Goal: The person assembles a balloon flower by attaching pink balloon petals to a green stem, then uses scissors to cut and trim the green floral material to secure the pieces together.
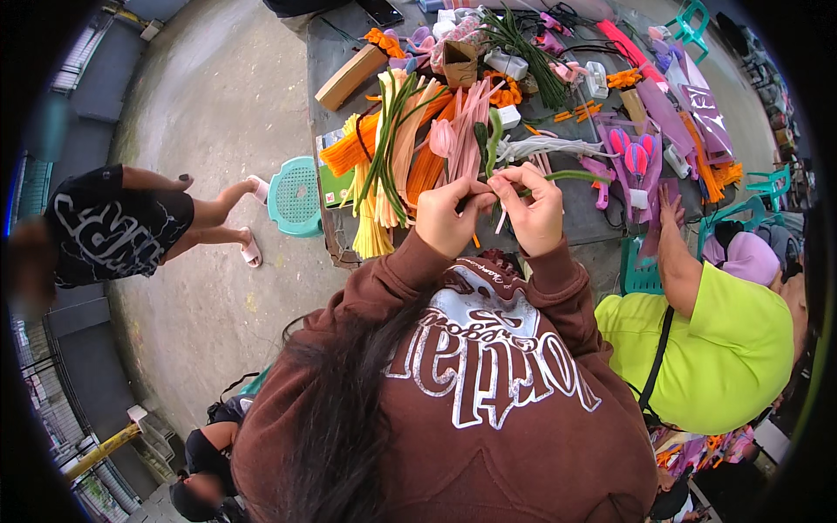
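Both my hands meet at the table's near edge, fingertips almost touching. My left hand [450, 214] is closed in a pinch at the end of a fuzzy green pipe cleaner [575, 176]. Thumb and fingers of my right hand [528, 211] pinch the same green stem, which runs out to the right past the knuckles. Another green fuzzy length [494, 139] stands up just beyond the fingertips; whether it is the same piece, I cannot tell. A pink fuzzy tulip [443, 138] shows just past my left hand, next to bundles of pale pink pipe cleaners [471, 118].
Orange pipe cleaners [353, 152], yellow ones [373, 231] and dark green stems [540, 74] crowd the grey table. A person in a lime shirt [706, 349] sits at my right, a hand by a wrapped tulip bouquet [635, 161]. A teal stool [295, 199] stands left; someone walks beyond it.
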### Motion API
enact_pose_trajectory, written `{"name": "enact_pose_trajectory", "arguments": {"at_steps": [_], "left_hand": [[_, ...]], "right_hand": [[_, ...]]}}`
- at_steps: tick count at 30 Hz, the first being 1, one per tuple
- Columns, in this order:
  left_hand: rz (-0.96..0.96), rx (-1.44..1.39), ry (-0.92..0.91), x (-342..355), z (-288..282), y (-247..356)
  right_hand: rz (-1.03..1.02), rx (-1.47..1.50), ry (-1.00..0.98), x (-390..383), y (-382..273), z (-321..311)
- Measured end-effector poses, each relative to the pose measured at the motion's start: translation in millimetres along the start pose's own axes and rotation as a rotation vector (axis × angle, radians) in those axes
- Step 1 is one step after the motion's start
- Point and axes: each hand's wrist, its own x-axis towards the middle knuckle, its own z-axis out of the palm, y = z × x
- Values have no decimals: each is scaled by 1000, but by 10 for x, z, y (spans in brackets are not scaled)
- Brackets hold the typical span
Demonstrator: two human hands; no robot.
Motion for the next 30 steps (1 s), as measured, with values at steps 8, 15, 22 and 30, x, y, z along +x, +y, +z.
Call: {"name": "enact_pose_trajectory", "arguments": {"at_steps": [8,15,22,30], "left_hand": [[224,331,130,-20,-120,164],[587,537,5,76,-82,149],[165,302,-72,71,-171,-67],[169,205,-101,129,-185,-167]], "right_hand": [[-57,-127,-73,18,87,-217],[-143,-241,-236,58,89,-207],[229,119,-246,60,-18,-113],[171,143,-289,100,16,-112]]}}
